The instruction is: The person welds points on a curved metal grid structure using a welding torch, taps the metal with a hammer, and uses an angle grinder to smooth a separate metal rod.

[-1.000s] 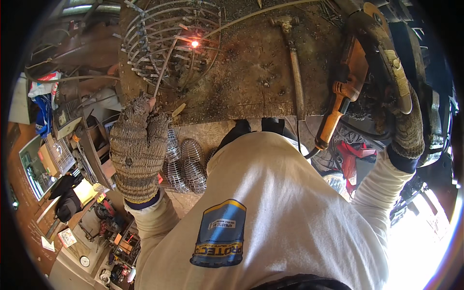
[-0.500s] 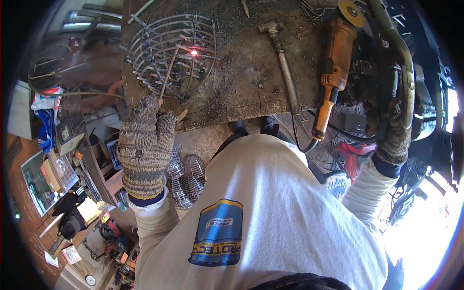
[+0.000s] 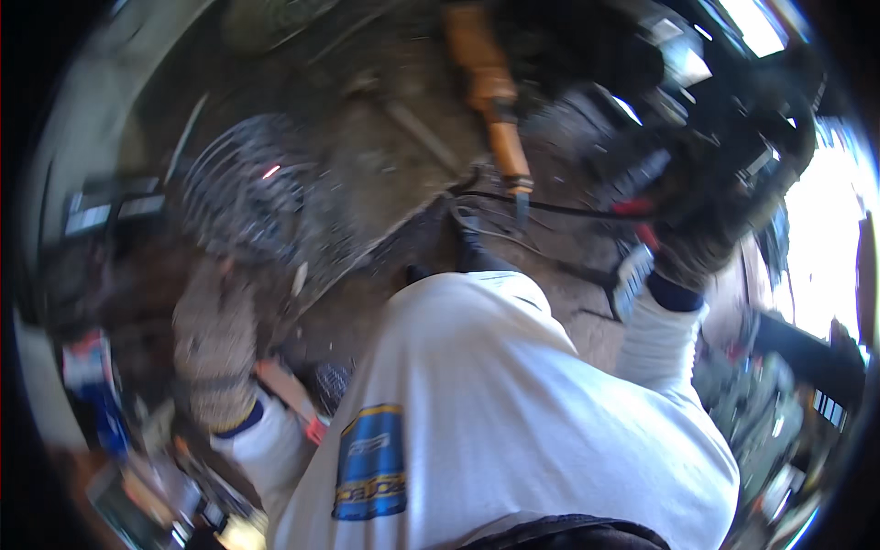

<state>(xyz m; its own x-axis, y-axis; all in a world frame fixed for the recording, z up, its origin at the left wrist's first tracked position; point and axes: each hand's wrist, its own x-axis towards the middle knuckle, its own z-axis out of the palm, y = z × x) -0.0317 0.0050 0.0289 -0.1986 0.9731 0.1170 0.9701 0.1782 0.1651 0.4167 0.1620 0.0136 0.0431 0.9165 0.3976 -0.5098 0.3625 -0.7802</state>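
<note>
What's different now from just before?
The whole view swung: the curved grey metal-rod frame slid down-left, the long orange grinder left. Blur hides what the knitted-gloved left hand and gloved right hand hold. The red glow still shines on the frame; the long-handled hammer stays beside the grinder.

Both arms are spread wide, one each side of the torso, in white sleeves. Left forearm (image 3: 273,451) angles up and out to the left, and the left hand (image 3: 215,335) is in a brownish knit glove, fingers pointing away from the body, too smeared to tell how tightly they're curled. Dark blue cuff at the left wrist (image 3: 240,418), same at the right wrist (image 3: 676,292). Right hand (image 3: 708,240) sits higher in view, gloved too, grip lost in shadow and blur
</note>
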